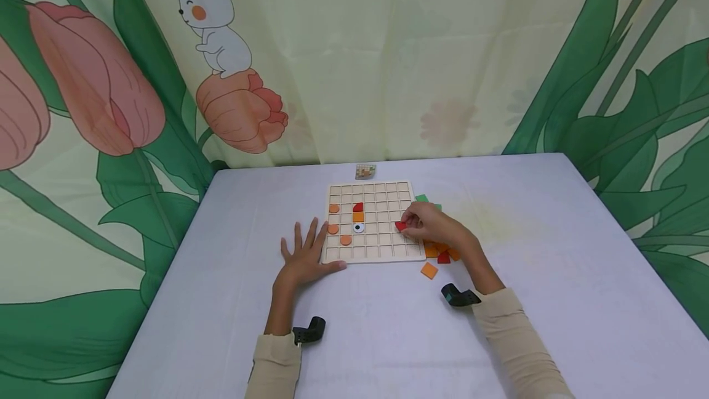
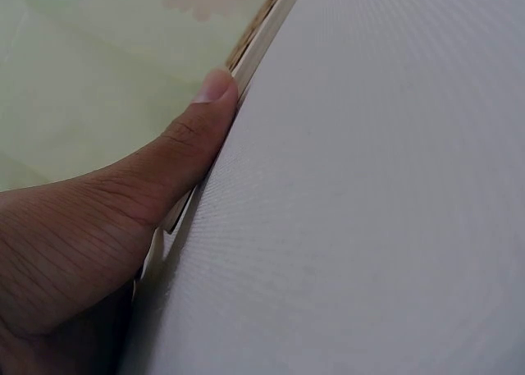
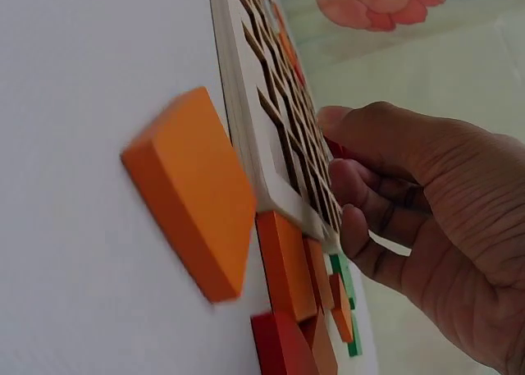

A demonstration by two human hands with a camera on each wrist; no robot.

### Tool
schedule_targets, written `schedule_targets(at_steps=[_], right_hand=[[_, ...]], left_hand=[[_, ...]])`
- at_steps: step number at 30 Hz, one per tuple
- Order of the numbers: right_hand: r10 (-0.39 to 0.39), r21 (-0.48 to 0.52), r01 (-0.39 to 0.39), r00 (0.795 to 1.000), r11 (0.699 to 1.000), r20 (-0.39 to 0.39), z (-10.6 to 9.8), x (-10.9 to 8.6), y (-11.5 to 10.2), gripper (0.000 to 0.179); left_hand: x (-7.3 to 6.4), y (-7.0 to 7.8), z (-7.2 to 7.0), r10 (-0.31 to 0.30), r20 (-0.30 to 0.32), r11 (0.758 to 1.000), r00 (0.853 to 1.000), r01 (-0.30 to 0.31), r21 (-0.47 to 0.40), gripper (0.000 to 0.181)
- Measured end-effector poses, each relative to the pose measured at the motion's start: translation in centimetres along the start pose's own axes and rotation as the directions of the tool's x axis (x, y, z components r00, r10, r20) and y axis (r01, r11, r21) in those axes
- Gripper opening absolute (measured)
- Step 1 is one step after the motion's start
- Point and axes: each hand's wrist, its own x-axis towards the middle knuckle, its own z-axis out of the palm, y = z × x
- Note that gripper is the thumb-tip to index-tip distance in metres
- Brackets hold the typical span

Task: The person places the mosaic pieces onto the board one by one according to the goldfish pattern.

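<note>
A pale wooden grid board (image 1: pixel 382 242) lies on the table. My left hand (image 1: pixel 303 261) has its fingers spread at the board's left side, and its thumb (image 2: pixel 215 92) touches the front edge. Over the right part of the grid, my right hand (image 1: pixel 434 225) pinches a small red piece (image 1: pixel 400 226) between thumb and fingers; mostly the fingers cover it in the right wrist view. Three orange discs (image 1: pixel 346 239) sit in cells at the left. Beside them, a red curved piece (image 1: pixel 358 207), an orange square (image 1: pixel 358 217) and a white tile with a dark dot (image 1: pixel 359 227) form a column.
Orange squares (image 3: pixel 285 264), a red piece (image 1: pixel 444 258) and green pieces (image 1: pixel 422 198) lie along the board's right side. One orange square (image 1: pixel 429 270) lies apart, nearer the front. A small picture card (image 1: pixel 365 171) is behind the board. A printed curtain (image 1: pixel 354 66) hangs beyond the table.
</note>
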Motion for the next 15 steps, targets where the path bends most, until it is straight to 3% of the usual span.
schedule_targets(at_steps=[15], right_hand=[[-0.115,-0.061,0.120,0.990,0.991,0.075,3.5,2.9,-2.2,0.019]], left_hand=[[0.2,-0.1,0.1,-0.001,0.002,1.000,1.000,0.001,0.013,0.110]])
